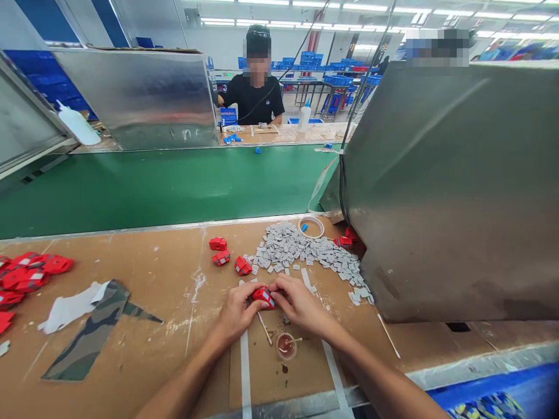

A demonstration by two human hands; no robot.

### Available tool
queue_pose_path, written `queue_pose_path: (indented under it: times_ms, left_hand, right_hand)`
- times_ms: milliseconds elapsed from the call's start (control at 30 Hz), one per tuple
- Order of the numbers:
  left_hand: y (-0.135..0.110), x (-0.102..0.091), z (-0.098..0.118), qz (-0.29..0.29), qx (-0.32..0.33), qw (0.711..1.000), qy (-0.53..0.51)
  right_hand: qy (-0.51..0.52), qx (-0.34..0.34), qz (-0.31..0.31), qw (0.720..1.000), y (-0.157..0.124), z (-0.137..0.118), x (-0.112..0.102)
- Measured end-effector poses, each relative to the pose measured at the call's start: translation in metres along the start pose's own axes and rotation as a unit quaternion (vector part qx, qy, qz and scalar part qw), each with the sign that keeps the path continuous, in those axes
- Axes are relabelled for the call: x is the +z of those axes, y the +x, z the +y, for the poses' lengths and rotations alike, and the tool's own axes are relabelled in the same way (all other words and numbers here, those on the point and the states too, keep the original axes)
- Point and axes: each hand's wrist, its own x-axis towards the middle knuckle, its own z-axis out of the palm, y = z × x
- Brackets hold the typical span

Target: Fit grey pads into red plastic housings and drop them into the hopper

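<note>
Both my hands meet over the brown worktable (144, 326) and pinch a small red plastic part (264, 297) between them. My left hand (238, 313) grips it from the left, my right hand (297, 302) from the right, fingers curled on it. Just beyond lies a heap of small grey rectangular pieces (301, 250). Three more red parts (227, 257) sit to the left of the heap. A small cap of brownish glue with a stick in it (286, 345) stands below my hands, next to a thin wooden stick (264, 328).
A pile of red parts (26, 279) lies at the far left, with white paper and a camouflage strip (94, 326). A big metal shield (454, 192) stands at right, another (140, 99) at back left. A green conveyor (166, 186) runs across; a person in black sits beyond it.
</note>
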Motion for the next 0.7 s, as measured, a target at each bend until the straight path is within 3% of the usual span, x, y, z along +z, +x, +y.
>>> queue_pose_path:
  times_ms: [200, 367, 567, 700]
  left_hand:
    - [-0.002, -0.001, -0.004, 0.009, 0.056, 0.998, 0.027]
    - [-0.004, -0.005, -0.008, 0.014, 0.072, 0.996, 0.056]
    - [-0.004, -0.011, -0.004, -0.021, 0.094, 0.993, 0.069]
    - [-0.004, -0.015, -0.004, -0.037, 0.127, 0.987, 0.094]
  right_hand:
    - [0.081, 0.025, 0.013, 0.996, 0.004, 0.007, 0.000]
    - [0.203, 0.075, -0.048, 0.975, 0.008, 0.017, -0.001]
    - [0.303, 0.098, -0.076, 0.945, 0.009, 0.016, 0.000]
    - [0.301, 0.112, -0.087, 0.943, 0.008, 0.012, 0.002]
